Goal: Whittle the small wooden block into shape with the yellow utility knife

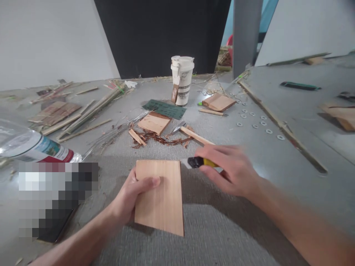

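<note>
My left hand (135,190) is closed round the left side of a thin wooden board (163,203), thumb flat across its face and the other fingers hidden behind it. Close to the board's upper right corner, my right hand (227,168) grips a yellow and black utility knife (201,162). Its blade points left at the board's edge; whether it touches I cannot tell. Just beyond lie a smaller wood block (154,122), a green sheet (164,108) with dark markings, brown shavings (163,141) and a wood-handled tool (196,135) with a metal blade.
A lidded paper cup (182,81) stands behind the work area. To the left are a plastic bottle (47,146) and bamboo strips (91,107). Several washers (263,123), a wood block (219,101) and a long strip (283,127) lie on the right.
</note>
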### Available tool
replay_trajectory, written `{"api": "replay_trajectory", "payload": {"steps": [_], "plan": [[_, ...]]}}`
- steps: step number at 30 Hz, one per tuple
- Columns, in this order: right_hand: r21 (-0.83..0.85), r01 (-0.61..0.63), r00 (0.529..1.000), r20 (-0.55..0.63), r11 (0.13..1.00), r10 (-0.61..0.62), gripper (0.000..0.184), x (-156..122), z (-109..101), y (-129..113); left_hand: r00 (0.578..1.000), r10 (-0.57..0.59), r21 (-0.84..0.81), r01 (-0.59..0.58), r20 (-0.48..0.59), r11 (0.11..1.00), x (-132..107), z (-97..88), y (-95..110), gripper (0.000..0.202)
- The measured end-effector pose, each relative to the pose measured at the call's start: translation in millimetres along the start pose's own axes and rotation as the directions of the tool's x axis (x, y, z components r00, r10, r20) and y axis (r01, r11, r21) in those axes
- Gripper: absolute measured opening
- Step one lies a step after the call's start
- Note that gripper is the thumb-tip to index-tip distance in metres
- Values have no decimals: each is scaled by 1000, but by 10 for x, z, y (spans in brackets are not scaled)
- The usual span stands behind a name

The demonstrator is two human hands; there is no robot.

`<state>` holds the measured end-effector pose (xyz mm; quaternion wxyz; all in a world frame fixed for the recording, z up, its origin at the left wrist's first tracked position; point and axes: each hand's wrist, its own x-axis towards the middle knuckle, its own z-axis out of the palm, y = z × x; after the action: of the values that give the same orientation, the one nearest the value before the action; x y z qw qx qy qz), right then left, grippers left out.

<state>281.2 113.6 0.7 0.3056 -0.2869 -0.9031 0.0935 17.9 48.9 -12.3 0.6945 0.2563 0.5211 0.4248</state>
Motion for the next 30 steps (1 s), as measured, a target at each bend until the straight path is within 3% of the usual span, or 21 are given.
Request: {"api": "replay_trajectory", "payload": {"steps": [4, 13, 20, 23, 26, 28, 30], "plan": [[20, 76, 996, 40, 997, -77, 14, -2, 43, -19, 1000, -1, 6, 1, -1, 1000, -33, 27, 9, 54], [-9, 112, 989, 98, 994, -111, 23, 2, 34, -80, 1000, 7, 3, -7, -8, 1000, -16, 33, -12, 55], [-213, 179, 982, -11, 960, -186, 24, 2, -6, -109, 998, -58, 7, 58, 13, 998, -63, -3, -30, 61], [-256, -3, 997, -72, 967, -16, 20, 0, -50, 29, 997, -74, 42, 73, 20, 996, -147, 4, -75, 57], [-291, -282, 948, -231, 914, 219, 22, -1, -108, 239, 992, -91, 46, 87, 91, 995, -196, 16, -104, 60], [-274, -354, 913, -307, 894, 268, 25, -1, -128, 320, 997, -63, 23, 62, 39, 998, -162, 7, -91, 61], [-225, -340, 920, -280, 913, 273, 23, 1, -118, 309, 999, -24, 24, 25, -30, 999, -89, -17, -57, 63]]}}
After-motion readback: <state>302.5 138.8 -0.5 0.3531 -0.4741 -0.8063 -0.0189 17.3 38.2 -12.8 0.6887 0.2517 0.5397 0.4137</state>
